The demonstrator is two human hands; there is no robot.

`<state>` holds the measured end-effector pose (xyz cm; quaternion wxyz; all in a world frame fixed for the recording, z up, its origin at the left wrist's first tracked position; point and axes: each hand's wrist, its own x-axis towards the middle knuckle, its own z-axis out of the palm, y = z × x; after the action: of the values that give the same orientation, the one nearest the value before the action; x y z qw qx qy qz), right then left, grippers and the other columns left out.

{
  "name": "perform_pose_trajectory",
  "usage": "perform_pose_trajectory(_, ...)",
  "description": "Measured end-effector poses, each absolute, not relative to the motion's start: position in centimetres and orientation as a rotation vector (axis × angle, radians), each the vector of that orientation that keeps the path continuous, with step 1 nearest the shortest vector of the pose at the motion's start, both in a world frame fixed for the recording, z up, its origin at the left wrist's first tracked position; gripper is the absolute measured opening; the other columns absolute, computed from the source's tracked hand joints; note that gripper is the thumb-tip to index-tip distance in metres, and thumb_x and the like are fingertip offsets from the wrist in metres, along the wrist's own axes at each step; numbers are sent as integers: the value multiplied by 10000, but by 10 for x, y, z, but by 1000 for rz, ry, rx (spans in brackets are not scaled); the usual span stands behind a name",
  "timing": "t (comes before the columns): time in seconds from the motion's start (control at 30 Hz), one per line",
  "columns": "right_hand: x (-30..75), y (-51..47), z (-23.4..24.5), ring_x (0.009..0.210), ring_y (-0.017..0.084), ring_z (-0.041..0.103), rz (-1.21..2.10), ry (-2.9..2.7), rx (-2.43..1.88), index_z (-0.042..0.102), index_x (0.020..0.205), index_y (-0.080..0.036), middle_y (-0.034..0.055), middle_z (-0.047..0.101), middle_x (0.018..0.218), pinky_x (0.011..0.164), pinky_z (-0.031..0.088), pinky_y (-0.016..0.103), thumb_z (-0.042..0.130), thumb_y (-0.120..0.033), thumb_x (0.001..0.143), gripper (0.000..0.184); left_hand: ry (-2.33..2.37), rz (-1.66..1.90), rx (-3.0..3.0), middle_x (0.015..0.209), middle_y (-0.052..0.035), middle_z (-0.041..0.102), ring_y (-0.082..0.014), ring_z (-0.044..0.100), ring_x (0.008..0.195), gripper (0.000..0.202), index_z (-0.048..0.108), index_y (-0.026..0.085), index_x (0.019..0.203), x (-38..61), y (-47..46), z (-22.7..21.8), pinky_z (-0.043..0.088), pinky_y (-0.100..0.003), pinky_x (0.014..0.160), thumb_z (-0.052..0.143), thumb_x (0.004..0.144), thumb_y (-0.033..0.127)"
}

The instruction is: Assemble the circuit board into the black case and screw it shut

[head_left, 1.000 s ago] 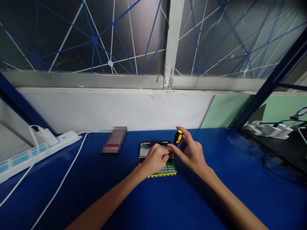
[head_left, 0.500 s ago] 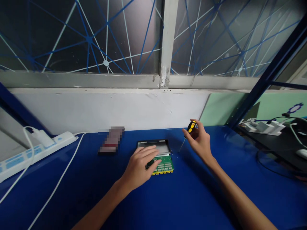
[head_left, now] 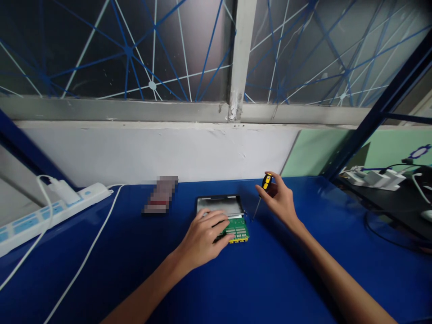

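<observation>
Plainly, the blue table [head_left: 216,292] is the biggest thing before me, its far edge running along the wall. At its left edge lies a white power strip [head_left: 67,207], slanting towards the far left corner, with a plug in it. Nearer the middle of the far edge is a pixelated object [head_left: 160,198] that I can't make out. Right of that, short of the far edge, sits a shallow black-rimmed case [head_left: 219,204]. My left hand [head_left: 205,234] lies palm down, fingers spread wide, over the near left part of the case and the green circuit board [head_left: 239,227] just in front of it. My right hand [head_left: 281,198] pinches the yellow-and-black handle of a screwdriver [head_left: 267,181], its thin shaft slanting down beside the board; I can't tell whether the tip touches the table.
</observation>
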<state>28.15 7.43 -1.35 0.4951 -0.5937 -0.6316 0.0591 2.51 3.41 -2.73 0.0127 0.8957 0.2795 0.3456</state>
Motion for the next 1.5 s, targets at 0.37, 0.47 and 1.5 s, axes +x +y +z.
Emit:
perform_pose_trajectory(0.37,243,44,14,468,135,576,465,-1301,-1090,486,1260,-209,-40,600,638,443,479,269,694,-339,783,536,959,1212,2425,825,-52,724,-208,650,801,121,732,191,890,35,21,-16,506,-364,749,702,833,293)
perform_pose_trajectory(0.47,230,32,19,460,132,583,512,-1304,-1030,485,1253,-227,-52,594,641,468,508,287,705,-315,780,528,993,1208,2316,794,-49,722,-195,641,747,114,739,189,827,36,20,-14,516,-341,712,733,802,300)
perform_pose_trajectory(1.5,217,21,18,495,155,640,484,-1342,-1021,460,1282,-230,-28,641,695,516,554,305,706,-322,786,561,1077,1133,2360,680,3,703,-166,616,654,137,711,199,669,32,26,-14,467,-315,656,749,788,253)
